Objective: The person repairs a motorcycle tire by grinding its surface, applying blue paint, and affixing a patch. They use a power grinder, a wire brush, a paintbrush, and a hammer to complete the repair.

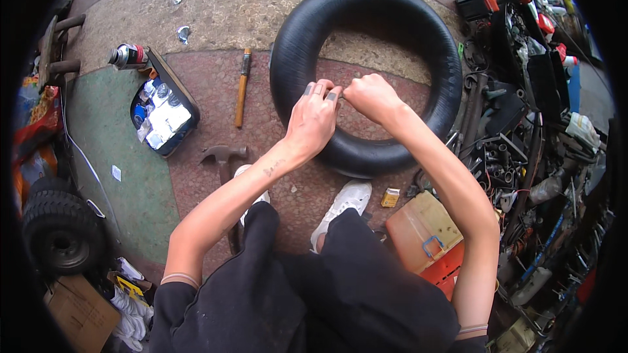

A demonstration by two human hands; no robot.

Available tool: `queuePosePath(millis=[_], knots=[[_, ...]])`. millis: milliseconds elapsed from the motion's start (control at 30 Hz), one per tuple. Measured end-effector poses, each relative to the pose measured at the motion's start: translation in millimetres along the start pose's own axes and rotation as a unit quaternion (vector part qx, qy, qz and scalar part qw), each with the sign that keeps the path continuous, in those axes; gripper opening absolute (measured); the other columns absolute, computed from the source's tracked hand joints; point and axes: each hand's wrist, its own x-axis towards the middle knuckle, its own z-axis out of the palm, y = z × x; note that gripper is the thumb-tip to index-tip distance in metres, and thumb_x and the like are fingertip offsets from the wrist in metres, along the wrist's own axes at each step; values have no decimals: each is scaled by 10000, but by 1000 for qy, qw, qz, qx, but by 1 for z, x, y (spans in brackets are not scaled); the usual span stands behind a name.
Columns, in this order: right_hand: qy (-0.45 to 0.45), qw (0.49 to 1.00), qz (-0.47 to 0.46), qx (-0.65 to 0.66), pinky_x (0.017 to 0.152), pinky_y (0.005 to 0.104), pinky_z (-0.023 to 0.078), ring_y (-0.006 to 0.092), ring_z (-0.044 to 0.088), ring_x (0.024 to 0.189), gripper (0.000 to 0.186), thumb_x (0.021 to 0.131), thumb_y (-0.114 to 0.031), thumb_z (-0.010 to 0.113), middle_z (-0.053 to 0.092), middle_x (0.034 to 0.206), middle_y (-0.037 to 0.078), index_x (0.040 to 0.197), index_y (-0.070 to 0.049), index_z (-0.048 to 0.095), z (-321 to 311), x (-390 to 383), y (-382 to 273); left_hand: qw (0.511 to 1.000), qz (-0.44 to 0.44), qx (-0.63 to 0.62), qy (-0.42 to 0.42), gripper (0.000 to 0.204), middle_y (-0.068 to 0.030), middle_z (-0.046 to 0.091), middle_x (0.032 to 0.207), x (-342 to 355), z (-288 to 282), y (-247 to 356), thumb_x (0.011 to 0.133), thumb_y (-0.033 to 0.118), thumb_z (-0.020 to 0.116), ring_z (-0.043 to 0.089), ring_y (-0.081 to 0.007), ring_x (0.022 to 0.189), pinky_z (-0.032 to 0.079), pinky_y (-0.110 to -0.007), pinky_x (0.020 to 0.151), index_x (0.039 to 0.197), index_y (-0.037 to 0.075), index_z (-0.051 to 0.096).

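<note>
Holding left hand point(314, 119) and right hand point(371, 98) close together, with curled fingers, at the left inner edge of a black rubber inner tube point(297, 49) lying flat on the floor point(209, 95). Cannot tell whether grasping anything in either grip. Having most of the ring to the right, partly beneath the right forearm point(458, 189).

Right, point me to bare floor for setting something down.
The tan strip between the foil scraps and the black inner tube is bare, as is the red floor between the open case and the wooden-handled tool. Green floor at left is mostly free. The right side is crowded with tools and parts.
</note>
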Motion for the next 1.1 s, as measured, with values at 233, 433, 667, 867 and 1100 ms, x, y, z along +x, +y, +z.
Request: queuePosePath(millis=[233,433,667,867,1100], knots=[[33,999,-3,8,650,405,596,296,745,717,106,821,-126,654,723,729,149,770,-58,719,14,-5,4,988,-69,-58,-122,254,-146,664,957,-30,-66,-16,905,73,704,693,-264,790,552,-377,774,1146,-8,688],[92,995,26,-5,642,400,596,296,742,712,105,822,-83,628,719,756,147,754,-42,698,18,-5,1,998,32,40,-44,306,-171,657,1081,-2,-12,-21,849,116,740,634,-345,1052,529,-427,908,1113,-23,674],[64,996,17,54,648,415,594,320,735,743,77,813,-44,627,700,795,161,785,-17,695,17,-13,3,988,-17,61,-143,129,-250,690,899,33,24,-24,854,77,678,698,-408,898,574,-475,806,850,-46,717],[13,999,37,24,632,408,591,290,734,713,123,803,-83,632,700,750,144,714,-48,708,15,-9,-13,989,-19,28,-143,144,-268,695,864,38,22,-26,862,53,640,702,-428,867,576,-488,788,807,-52,722],[41,999,13,-1,592,394,575,279,717,615,133,797,-120,643,686,656,126,698,-82,723,3,-2,-11,982,-80,-79,-150,151,-288,673,826,34,18,-34,880,90,660,692,-439,857,557,-484,756,824,-31,733]])
